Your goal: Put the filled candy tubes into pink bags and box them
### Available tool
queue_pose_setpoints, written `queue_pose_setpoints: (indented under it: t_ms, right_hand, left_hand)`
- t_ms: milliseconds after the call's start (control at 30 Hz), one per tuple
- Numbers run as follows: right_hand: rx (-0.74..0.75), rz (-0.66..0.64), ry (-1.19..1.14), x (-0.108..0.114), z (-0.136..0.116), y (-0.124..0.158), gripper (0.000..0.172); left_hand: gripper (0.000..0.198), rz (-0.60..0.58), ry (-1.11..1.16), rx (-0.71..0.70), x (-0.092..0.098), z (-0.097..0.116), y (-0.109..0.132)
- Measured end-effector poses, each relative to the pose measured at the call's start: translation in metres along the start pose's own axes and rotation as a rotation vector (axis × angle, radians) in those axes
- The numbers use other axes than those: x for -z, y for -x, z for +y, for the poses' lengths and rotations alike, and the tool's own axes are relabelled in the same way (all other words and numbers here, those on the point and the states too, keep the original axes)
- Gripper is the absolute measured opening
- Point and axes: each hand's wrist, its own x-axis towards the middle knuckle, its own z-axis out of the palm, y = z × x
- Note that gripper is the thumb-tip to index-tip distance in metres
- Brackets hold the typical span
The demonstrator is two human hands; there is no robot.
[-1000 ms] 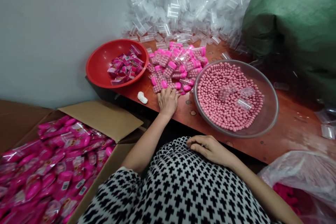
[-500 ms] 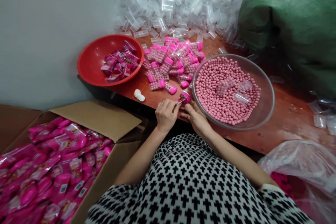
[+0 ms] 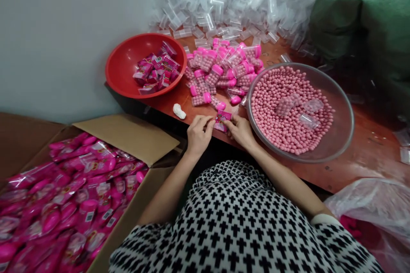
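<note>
A small pink printed packet (image 3: 223,119) lies at the table's front edge, spread between both of my hands. My left hand (image 3: 199,133) is closed, with thumb and fingertips pinching at the packet's left edge. At its right edge, my right hand (image 3: 241,131) grips the packet between thumb and fingers. Just beyond is a heap of clear bottles (image 3: 215,75) with pink caps, filled with pink beads. Beside my right hand stands a clear bowl (image 3: 344,136) of loose pink beads (image 3: 282,123), with several clear tubes on top.
A red bowl (image 3: 120,66) of pink packets stands at the table's left end. A white lump (image 3: 179,111) lies near the edge. Clear empty tubes (image 3: 221,0) are piled behind, beside a green sack (image 3: 374,13). An open carton (image 3: 128,138) of pink packages is at lower left, a plastic bag (image 3: 378,200) at lower right.
The packet was bunched and tilted between my hands; now it lies flatter, its printed face showing. My hands have moved slightly apart. The whole view has shifted a little.
</note>
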Motion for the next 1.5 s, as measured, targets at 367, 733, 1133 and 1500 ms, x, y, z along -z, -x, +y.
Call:
queue_pose_setpoints:
  t_ms: [367,733,1133,1500]
  right_hand:
    - [-0.030,-0.158,0.200,0.021,-0.008,0.009,0.029]
    - [-0.178,-0.318,0.093,0.122,0.018,0.028,0.034]
    - [0.104,-0.337,0.125,0.084,0.006,0.028,0.031]
    - [0.127,-0.327,0.066,0.049,0.008,0.028,0.028]
  left_hand:
    - [0.030,-0.062,-0.251,-0.156,-0.006,-0.006,0.010]
    - [0.038,-0.153,-0.247,-0.182,-0.012,-0.012,0.012]
    - [0.036,0.164,-0.307,0.012,0.014,0.002,0.033]
    - [0.039,0.151,-0.527,0.208,0.027,-0.076,-0.020]
